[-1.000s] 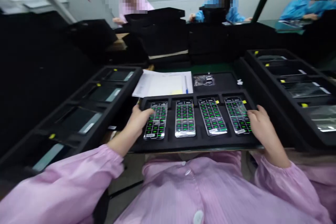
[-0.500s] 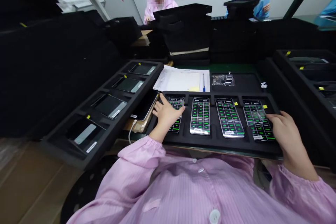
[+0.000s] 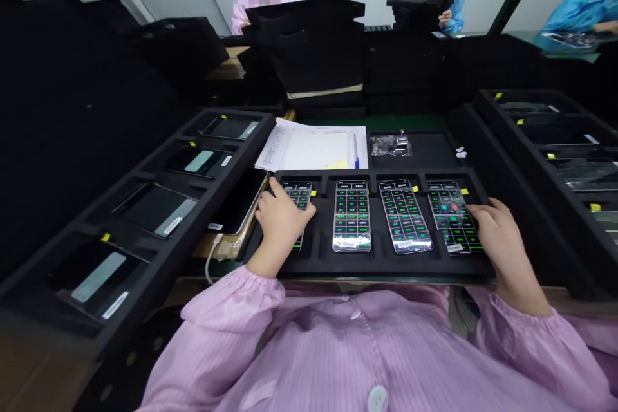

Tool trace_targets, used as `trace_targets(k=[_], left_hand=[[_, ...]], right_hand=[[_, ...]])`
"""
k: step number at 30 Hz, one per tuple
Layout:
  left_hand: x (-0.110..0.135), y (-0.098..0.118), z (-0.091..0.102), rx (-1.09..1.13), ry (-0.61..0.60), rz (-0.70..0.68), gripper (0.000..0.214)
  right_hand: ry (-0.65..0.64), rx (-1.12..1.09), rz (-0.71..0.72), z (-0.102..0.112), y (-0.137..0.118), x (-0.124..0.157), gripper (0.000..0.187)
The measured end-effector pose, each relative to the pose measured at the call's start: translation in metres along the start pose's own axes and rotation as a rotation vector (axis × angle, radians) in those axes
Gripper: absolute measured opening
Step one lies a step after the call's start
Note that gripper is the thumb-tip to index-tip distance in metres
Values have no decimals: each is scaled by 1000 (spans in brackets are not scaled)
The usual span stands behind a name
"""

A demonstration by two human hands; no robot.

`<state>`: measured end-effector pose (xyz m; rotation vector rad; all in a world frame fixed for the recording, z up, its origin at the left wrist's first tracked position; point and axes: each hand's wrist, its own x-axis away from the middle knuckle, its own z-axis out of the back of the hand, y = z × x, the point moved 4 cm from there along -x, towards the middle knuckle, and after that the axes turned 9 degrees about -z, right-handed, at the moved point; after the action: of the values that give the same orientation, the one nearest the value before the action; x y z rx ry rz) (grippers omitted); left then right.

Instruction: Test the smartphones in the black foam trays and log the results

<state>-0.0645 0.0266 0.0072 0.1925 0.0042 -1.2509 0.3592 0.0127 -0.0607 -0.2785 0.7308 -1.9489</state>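
Before me lies a black foam tray (image 3: 355,264) holding several phones in a row, their lit screens showing grids of green text. My left hand (image 3: 281,219) rests over the leftmost phone (image 3: 298,190), thumb and fingers spread, covering part of its screen. At the other end, my right hand (image 3: 502,241) reaches over the tray's edge, a fingertip touching the right side of the rightmost phone (image 3: 451,215). That screen shows small coloured dots. Between the hands lie a straight middle phone (image 3: 351,215) and a tilted phone (image 3: 404,215), neither touched.
Another tray (image 3: 241,167) with dark phones slants at left, beside a cabled phone (image 3: 239,199). Papers (image 3: 309,148) with a pen (image 3: 356,151) lie behind. A further phone tray (image 3: 535,158) stands right. Black tray stacks (image 3: 313,58) rise behind; people work beyond.
The view has swung to the right, so everything sits further left. Coloured dots now show on the rightmost phone's screen. Both hands stay at the same phones.
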Motion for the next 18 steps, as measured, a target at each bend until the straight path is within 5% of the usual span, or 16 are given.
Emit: trace_targets(k=[3, 7, 9, 11, 13, 18], left_hand=[[-1, -1, 1, -15, -11, -21, 96], [-3, -3, 1, -30, -1, -43, 93], [-4, -3, 1, -34, 4, -54, 92], [-4, -3, 1, -41, -1, -61, 92], [-3, -3, 1, -53, -7, -63, 91], [-1, -4, 4, -41, -1, -64, 93]], right_hand=[[-22, -71, -59, 4, -10, 5, 43], [100, -256, 38, 25, -59, 34, 38], [-117, -503, 16, 26, -86, 49, 42], [-475, -678, -118, 17, -106, 61, 46], [-688, -746, -273, 9, -115, 67, 48], [-713, -844, -374, -6, -114, 68, 43]])
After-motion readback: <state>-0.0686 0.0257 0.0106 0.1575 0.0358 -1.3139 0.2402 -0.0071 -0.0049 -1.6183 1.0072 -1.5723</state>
